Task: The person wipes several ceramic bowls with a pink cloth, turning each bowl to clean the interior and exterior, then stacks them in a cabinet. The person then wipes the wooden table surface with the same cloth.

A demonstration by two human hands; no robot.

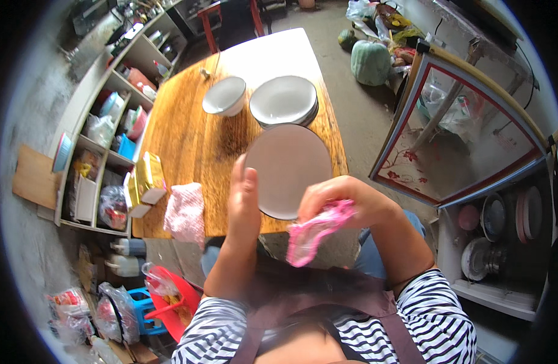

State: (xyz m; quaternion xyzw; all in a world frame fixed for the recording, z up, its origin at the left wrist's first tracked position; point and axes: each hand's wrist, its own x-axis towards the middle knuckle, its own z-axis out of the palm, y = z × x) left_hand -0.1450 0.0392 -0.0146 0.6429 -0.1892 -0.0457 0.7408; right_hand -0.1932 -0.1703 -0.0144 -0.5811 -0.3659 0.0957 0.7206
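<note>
A round dark-rimmed plate is held up over the near edge of the wooden table. My left hand grips its left rim, thumb upright. Bunched in my right hand is a pink cloth, its loose end hanging below; the hand is at the plate's lower right edge, and its fingertips are hidden. Just beyond the plate stands a stack of plates. A white bowl rests left of that stack, tilted in view. On the table's near left corner lies a folded pale pink cloth.
Gold-coloured boxes stand at the table's left edge, by a shelf unit of household goods. On the right, a glass-paned cabinet door hangs open above racked dishes. A large green gourd sits on the floor. A red basket is lower left.
</note>
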